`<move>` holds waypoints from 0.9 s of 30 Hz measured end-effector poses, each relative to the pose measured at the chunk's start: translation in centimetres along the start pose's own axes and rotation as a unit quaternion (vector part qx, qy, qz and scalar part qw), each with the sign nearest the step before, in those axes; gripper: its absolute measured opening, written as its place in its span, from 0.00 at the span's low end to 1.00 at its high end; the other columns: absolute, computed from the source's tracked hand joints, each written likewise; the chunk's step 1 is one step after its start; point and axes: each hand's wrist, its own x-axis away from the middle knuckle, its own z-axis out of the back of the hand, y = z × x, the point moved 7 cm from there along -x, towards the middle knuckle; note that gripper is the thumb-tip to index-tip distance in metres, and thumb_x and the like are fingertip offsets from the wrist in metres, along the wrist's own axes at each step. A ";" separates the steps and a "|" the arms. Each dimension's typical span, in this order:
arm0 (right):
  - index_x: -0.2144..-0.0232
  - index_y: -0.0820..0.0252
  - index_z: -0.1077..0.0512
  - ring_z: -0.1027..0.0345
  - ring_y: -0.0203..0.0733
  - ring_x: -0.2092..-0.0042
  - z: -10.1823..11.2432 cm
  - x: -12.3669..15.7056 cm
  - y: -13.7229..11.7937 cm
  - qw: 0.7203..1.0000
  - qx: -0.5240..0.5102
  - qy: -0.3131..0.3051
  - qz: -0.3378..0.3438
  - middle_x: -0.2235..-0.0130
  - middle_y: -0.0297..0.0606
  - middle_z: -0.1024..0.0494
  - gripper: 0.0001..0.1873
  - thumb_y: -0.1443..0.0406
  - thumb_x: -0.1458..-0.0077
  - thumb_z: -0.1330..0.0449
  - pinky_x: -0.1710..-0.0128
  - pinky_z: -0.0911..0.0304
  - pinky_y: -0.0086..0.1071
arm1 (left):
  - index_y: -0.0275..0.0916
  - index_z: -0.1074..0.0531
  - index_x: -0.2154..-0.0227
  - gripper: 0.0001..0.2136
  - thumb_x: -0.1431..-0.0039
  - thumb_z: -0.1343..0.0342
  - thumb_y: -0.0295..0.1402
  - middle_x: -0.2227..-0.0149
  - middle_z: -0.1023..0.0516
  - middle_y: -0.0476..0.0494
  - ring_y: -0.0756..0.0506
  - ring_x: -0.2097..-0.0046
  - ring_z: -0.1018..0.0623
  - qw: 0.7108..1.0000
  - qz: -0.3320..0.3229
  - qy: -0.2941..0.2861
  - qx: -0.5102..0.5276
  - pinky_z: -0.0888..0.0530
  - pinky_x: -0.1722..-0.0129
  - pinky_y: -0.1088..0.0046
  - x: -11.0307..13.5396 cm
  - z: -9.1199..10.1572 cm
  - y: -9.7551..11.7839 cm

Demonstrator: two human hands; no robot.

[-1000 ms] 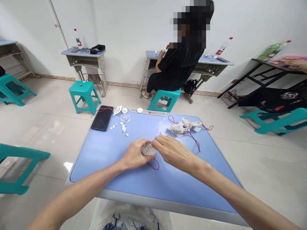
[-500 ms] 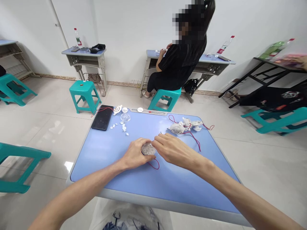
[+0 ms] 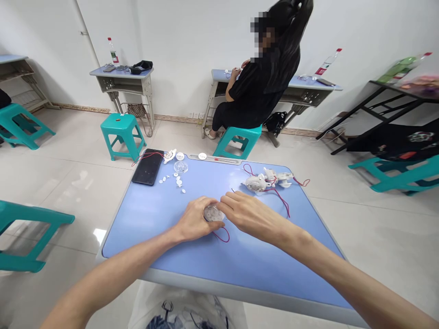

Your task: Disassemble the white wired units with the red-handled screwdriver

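My left hand (image 3: 197, 218) is wrapped round a clear round plastic piece (image 3: 213, 213), its thumb on the near side and fingers on the far side. A red cord loop (image 3: 223, 235) trails from under it onto the desk. Right against the piece's edge is my right hand (image 3: 240, 210), with its fingers curled closed. A short end of a thin rod-like tool (image 3: 233, 190) pokes out above those knuckles; the rest is hidden in the fist. Beyond my right hand lie several whitish plastic toys (image 3: 256, 184) with red cords.
At the desk's (image 3: 274, 260) far left are a black phone (image 3: 148, 167), a clear plastic cover (image 3: 180, 167), white discs (image 3: 202, 156) and several small white parts (image 3: 179, 181). A person (image 3: 264, 87) in black sits at another desk ahead. Green stools (image 3: 123, 130) stand around.
The view has shifted slightly, so the surroundings sit a little differently. Both hands keep nearly the same hold on the clear piece and the thin tool.
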 end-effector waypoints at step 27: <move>0.72 0.58 0.22 0.30 0.41 0.68 -11.5 -5.2 14.0 0.803 -0.366 0.193 -0.429 0.68 0.38 0.19 0.09 0.64 0.51 0.42 0.62 0.35 0.35 | 0.38 0.26 0.55 0.23 0.57 0.32 0.32 0.58 0.23 0.44 0.42 0.57 0.23 1.000 0.023 0.000 0.008 0.28 0.52 0.66 0.1 0.1 -0.2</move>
